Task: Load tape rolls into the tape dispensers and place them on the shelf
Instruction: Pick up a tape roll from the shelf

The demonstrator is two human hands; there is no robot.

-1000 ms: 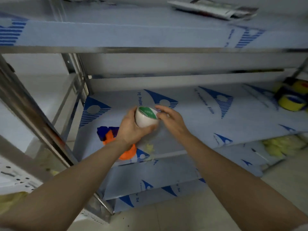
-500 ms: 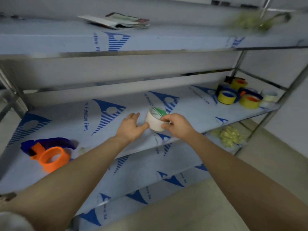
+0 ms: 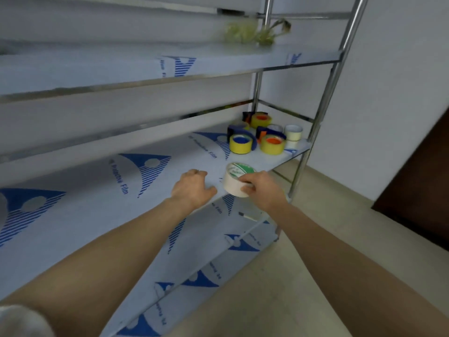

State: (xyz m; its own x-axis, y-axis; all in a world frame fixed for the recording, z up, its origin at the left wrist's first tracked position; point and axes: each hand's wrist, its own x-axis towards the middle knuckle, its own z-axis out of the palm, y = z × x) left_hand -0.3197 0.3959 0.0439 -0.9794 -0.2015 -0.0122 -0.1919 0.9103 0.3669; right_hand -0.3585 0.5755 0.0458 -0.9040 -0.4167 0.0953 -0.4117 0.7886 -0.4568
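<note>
1. Item in hand: white tape roll with a green-printed core label (image 3: 237,183). It is tilted, its core face turned up and away from me. It is at the near edge of the film-covered steel middle shelf (image 3: 97,210), right of centre. I cannot tell whether it rests on the film or hangs just above it.
2. Right hand (image 3: 263,190): grasping the roll's near right side, thumb and fingers curled round its wall.
3. Left hand (image 3: 193,188): resting on the shelf just left of the roll, fingers loosely curled, holding nothing.
4. Hazard, drop: my grip covers only one side and the roll is over the shelf lip. A slip would likely send it down to the lower shelf or the floor, and being round it would run off.
5. Hazard, no seat: no empty dispenser shows in this view. The yellow tape rolls in blue and orange plastic dispensers (image 3: 272,145), far right, all look loaded already.
6. Hazard, crowding: the small white rolls (image 3: 293,132), stacked at the far right edge, stand close by the loaded ones. A careless reach there could knock them off the end.
7. Hazard, tape end: I cannot see the loose end. Threading it blind could crease the tape or stick it to itself.
8. Hazard, surface: the film looks slick, so a roll set down tilted may slide.
</note>
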